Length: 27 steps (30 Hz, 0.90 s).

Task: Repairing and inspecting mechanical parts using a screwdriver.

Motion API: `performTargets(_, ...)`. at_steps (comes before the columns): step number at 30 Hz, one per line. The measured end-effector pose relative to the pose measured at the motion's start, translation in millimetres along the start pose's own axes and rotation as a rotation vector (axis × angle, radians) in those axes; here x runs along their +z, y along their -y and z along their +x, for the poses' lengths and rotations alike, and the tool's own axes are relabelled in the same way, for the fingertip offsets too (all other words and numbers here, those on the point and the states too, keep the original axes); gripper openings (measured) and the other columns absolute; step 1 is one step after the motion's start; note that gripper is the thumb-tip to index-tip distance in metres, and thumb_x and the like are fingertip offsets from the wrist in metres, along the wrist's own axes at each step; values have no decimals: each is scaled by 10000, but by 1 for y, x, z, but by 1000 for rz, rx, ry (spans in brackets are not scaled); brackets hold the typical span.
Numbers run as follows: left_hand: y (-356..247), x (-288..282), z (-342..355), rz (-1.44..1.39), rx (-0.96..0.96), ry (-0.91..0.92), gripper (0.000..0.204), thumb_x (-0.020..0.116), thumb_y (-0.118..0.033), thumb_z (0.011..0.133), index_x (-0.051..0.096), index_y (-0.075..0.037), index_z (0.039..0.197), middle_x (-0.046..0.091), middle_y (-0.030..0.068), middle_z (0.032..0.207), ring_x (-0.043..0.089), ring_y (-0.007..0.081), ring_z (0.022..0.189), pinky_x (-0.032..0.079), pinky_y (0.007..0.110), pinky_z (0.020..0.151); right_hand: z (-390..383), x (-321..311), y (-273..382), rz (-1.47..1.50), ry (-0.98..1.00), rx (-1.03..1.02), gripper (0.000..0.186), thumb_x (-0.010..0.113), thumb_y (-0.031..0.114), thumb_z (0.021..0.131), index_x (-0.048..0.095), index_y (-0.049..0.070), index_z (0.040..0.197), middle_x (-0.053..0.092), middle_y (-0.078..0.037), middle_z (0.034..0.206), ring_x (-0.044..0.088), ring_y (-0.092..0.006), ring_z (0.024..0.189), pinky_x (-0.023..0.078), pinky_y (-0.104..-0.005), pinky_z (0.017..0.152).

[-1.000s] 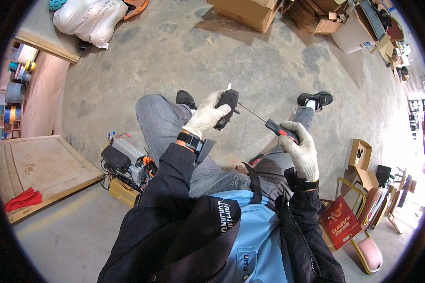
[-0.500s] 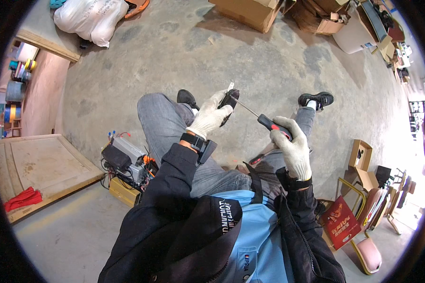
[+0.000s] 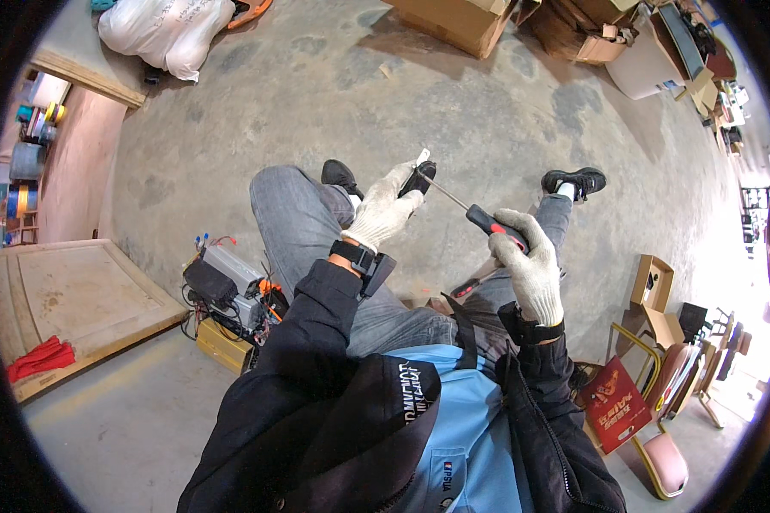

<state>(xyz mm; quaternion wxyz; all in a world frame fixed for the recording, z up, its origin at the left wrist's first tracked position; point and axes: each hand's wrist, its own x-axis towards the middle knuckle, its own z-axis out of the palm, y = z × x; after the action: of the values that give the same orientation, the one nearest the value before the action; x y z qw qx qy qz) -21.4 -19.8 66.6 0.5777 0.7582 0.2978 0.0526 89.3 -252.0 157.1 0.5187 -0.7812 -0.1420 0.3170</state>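
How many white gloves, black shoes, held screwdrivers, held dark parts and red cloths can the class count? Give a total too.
White gloves: 2
Black shoes: 2
Held screwdrivers: 1
Held dark parts: 1
Red cloths: 1
Total: 7

Fisheye cam sat on the head, pointing down. Left hand (image 3: 382, 211) and right hand (image 3: 532, 267) were pretty near it.

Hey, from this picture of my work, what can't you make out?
- Black part, head view: its far side is hidden by the left hand.
- Screwdriver, head view: its tip is too small to tell whether it touches the part.
- Carton, head view: cut off by the top edge.
- White bag, head view: its contents are hidden by the bag itself.
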Motion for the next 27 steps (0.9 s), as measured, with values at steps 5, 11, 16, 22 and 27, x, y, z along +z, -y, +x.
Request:
performTargets(5,3,0,1,-17,-46,45,628,653,-249,914,554,-43,1499,702,206,1288,675,321,1206,484,385,1055,1,0,-1,29,13,-5,421,757,148,905,692,4,1295,697,-51,990,629,-105,796,527,-257,722)
performTargets(11,10,3,4,8,22,26,653,642,-234,901,542,-55,1522,711,170,1206,695,269,1032,529,354,926,1,-1,-2,43,19,-1,415,753,148,908,693,7,1294,697,-50,986,631,-100,799,530,-254,723)
performTargets(16,14,4,6,19,38,15,665,636,-228,899,534,-57,1533,711,163,1192,690,245,989,534,341,893,2,-3,-4,40,7,-6,414,752,150,907,695,12,1293,697,-49,981,631,-100,796,531,-255,725)
performTargets(22,17,5,7,26,74,4,665,640,-230,903,532,-61,1538,706,155,1218,686,235,1004,534,337,899,3,-5,-5,22,-7,-1,409,750,151,906,697,11,1287,698,-48,980,633,-104,798,531,-259,731)
performTargets(27,15,4,6,-7,74,17,674,640,-228,906,525,-72,1550,709,148,1215,685,223,983,536,332,878,4,-5,-6,0,-17,-4,411,754,143,905,694,2,1287,700,-51,985,634,-104,805,532,-262,737)
